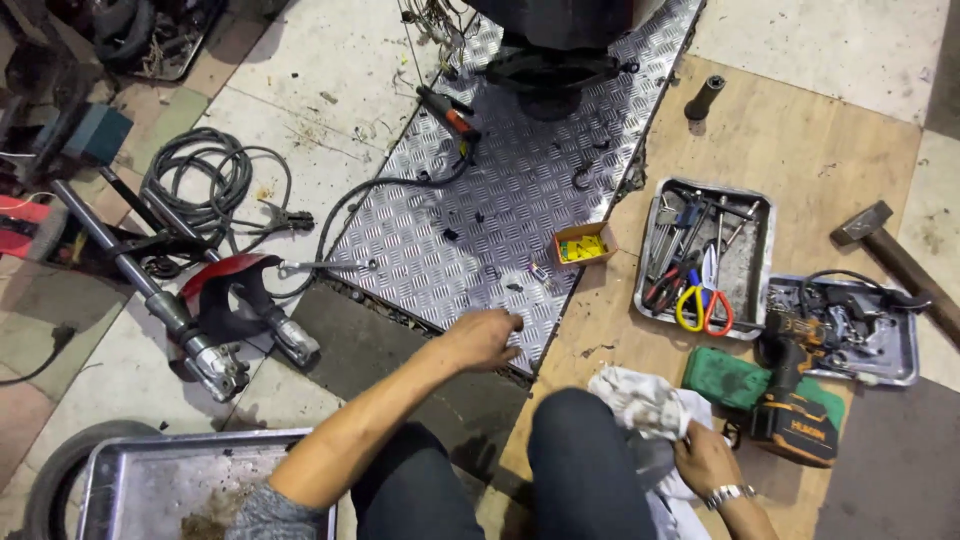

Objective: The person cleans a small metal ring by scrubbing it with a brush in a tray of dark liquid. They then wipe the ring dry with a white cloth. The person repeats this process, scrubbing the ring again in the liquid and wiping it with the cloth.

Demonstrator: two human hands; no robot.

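My left hand (483,339) reaches out low over the near edge of a checker-pattern metal plate (520,190), fingers loosely curled; I cannot tell whether it pinches anything small. My right hand (706,460), with a wristwatch, grips a white rag (640,402) beside my right knee. Small black bits lie scattered on the plate ahead of the left hand. A small yellow box (583,246) sits at the plate's right edge.
A metal tray (755,270) holds pliers, scissors and keys. A second tray (900,345) holds parts; a cordless drill (795,395) stands by it on a green cloth. A hammer (890,255) lies far right. Fork tubes with a red fender (225,290) lie left, cables behind, another tray (110,470) near left.
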